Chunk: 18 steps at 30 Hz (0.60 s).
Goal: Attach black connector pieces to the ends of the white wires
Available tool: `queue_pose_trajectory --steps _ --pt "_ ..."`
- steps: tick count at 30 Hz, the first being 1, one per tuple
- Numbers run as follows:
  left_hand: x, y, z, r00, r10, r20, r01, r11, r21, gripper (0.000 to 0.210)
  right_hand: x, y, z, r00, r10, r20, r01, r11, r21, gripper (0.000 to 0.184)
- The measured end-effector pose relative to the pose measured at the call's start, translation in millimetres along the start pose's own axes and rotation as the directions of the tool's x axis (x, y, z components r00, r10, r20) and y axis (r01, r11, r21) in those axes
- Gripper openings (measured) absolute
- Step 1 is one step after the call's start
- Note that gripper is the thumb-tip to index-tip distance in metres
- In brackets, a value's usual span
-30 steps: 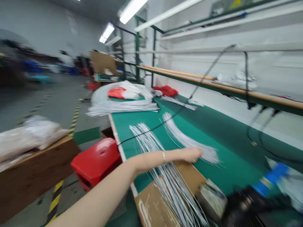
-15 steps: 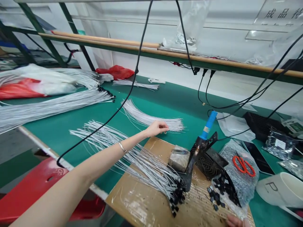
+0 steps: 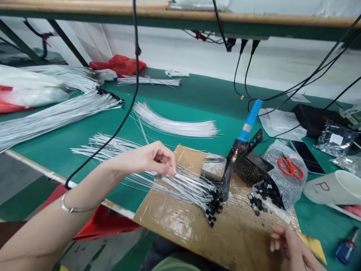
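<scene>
My left hand (image 3: 160,160) is closed in a pinch on a thin white wire (image 3: 143,130), whose tip shows at the fingertips. It hangs above a bundle of white wires (image 3: 180,186), whose ends toward me carry small black caps (image 3: 213,210). Behind it another bundle of white wires (image 3: 177,122) lies on the green mat. At the lower right, my right hand (image 3: 293,246) has its fingers curled together over the edge of the cardboard (image 3: 239,241); what they hold, if anything, cannot be made out. Loose black caps (image 3: 256,203) are nearest to it.
A blue-handled soldering iron (image 3: 251,120) stands in its black holder (image 3: 232,165) on the cardboard. Red scissors (image 3: 290,167) lie on bubble wrap, beside a phone (image 3: 307,156) and a white cup (image 3: 334,188). A black cable (image 3: 132,101) hangs across the left side.
My left hand has come back from the rear wire bundle toward me, with a wire in it. My right hand shows more fully at the lower right. The view has tilted downward.
</scene>
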<state>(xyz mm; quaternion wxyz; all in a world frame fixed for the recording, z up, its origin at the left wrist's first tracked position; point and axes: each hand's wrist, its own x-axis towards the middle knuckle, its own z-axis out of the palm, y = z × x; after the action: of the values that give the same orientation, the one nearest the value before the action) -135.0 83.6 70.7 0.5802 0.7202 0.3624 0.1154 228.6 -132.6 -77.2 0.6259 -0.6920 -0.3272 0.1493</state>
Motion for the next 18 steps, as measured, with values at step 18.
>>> queue_pose_trajectory --steps 18 --pt "3 -16 84.4 0.990 -0.063 -0.128 0.060 0.998 -0.024 0.025 -50 -72 83 0.815 0.190 0.547 -0.325 0.932 0.162 0.029"
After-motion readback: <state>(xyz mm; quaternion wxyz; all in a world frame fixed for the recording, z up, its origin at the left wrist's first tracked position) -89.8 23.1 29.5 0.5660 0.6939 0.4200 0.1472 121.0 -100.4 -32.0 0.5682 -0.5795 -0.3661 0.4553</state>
